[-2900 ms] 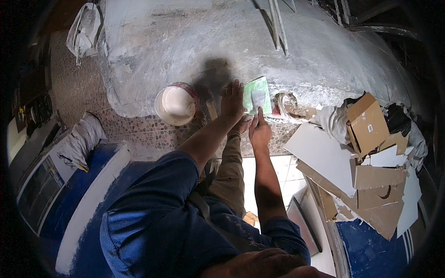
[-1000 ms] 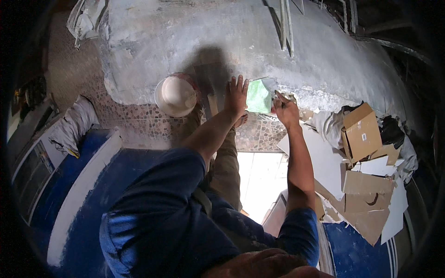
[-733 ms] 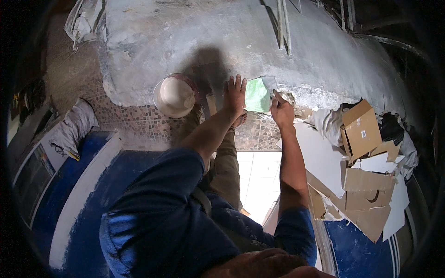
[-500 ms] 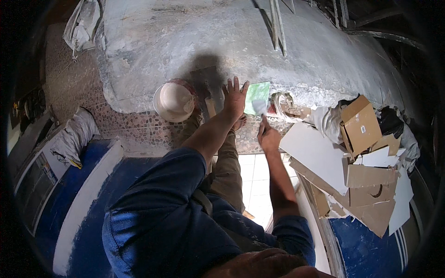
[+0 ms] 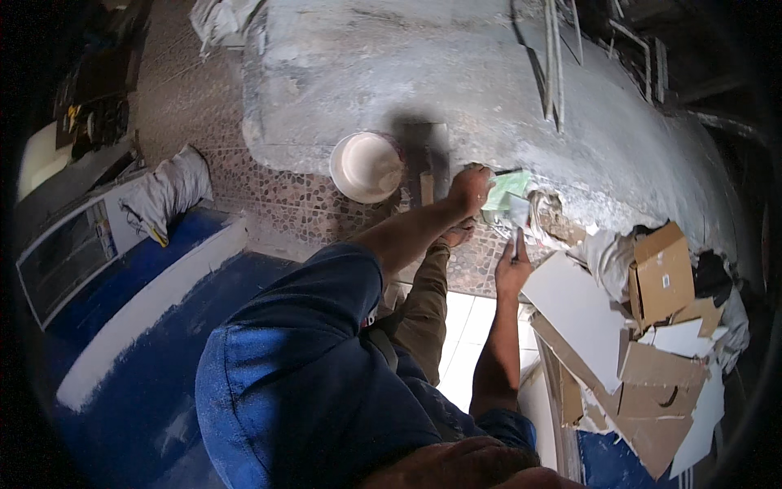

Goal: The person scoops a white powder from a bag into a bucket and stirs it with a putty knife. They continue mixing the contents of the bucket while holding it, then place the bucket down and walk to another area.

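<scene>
My left hand (image 5: 470, 191) is closed around a thin dark tool (image 5: 509, 172), whose tip sticks out to the right; its kind is unclear. Just beyond my knuckles lies a green sheet (image 5: 494, 196) against the lower edge of a grey plastered surface (image 5: 342, 90). Closed on its handle, my right hand (image 5: 511, 269) holds a putty knife (image 5: 519, 210), its pale blade at the sheet's right edge. A torn, crumpled wrapping (image 5: 550, 216) sits right of the blade.
A white bucket (image 5: 366, 167) stands on the pebbled floor (image 5: 285, 191), left of a wooden handle (image 5: 427, 187). Cardboard (image 5: 661, 273) and white board pieces (image 5: 574, 314) are heaped at right. Metal rods (image 5: 554, 73) rise at the back. A pale sack (image 5: 175, 183) lies at left.
My left hand was spread flat beside the green sheet; now it is closed on a thin dark tool over the sheet's edge. The view has shifted, and the putty knife stays by the sheet.
</scene>
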Motion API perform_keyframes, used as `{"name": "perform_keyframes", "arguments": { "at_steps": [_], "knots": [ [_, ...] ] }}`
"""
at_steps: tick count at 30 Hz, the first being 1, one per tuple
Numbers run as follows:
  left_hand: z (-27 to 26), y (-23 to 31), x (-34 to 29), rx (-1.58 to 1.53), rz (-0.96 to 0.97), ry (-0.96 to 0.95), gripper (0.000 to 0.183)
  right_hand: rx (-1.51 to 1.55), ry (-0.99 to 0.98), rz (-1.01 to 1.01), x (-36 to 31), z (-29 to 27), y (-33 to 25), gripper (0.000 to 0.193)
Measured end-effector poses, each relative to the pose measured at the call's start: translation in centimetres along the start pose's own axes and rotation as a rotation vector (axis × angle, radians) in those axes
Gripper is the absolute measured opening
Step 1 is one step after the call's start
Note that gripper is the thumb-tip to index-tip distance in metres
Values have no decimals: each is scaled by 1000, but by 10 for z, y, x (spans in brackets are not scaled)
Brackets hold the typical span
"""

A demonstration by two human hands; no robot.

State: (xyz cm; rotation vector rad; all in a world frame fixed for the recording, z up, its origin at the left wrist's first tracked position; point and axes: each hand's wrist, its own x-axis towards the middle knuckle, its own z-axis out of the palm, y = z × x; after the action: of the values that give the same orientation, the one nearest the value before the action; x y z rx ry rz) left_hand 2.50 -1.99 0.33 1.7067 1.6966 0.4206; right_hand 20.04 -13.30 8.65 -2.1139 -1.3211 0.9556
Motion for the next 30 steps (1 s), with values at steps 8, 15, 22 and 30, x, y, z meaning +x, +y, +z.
{"name": "perform_keyframes", "arguments": {
  "at_steps": [8, 15, 22, 30],
  "knots": [
    [-10, -33, -32, -52, -282, 288, 38, -87, -111, -2, 10, 9, -28, 44],
    [-64, 8, -22, -204, -454, 278, 47, -118, -274, -36, 0, 58, -45, 46],
    [-111, -158, -97, 181, -453, 678, 80, -71, -87, 24, 7, 64, -52, 52],
    [-197, -240, -122, -66, -743, 125, 47, 421, -95, 145, 2, 73, -23, 41]
  ]
}}
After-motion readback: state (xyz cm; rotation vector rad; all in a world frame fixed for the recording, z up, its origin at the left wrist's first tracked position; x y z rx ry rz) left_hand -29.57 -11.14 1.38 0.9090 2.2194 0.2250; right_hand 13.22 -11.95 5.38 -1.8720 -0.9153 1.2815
